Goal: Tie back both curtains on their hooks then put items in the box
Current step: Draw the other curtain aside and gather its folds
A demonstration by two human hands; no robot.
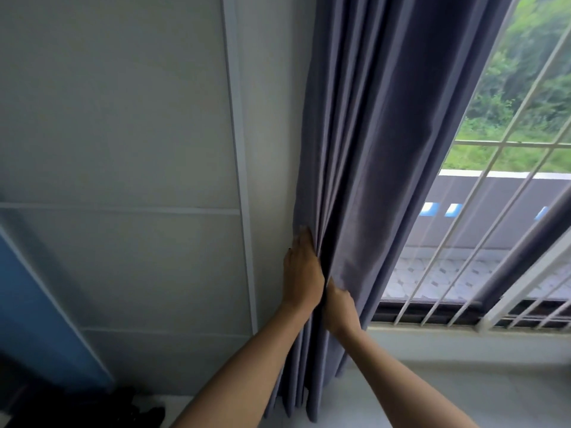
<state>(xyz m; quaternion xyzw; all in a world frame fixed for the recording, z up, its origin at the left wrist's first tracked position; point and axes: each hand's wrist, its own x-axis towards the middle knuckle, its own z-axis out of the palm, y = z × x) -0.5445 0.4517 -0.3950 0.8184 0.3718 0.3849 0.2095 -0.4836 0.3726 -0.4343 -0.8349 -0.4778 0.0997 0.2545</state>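
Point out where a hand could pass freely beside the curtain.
Free: the bare wall left of the curtain, and the ledge under the window. Crowded: the folds, where the left hand and right hand bunch the cloth.

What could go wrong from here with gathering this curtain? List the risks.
1. The left hand and right hand grip only the left folds of the grey-purple pleated fabric curtain; the right pleats may spill loose.
2. No hook or tie-back shows on the white panelled wall, so fastening may mean fumbling.
3. Tugging hard could strain the unseen top fittings.
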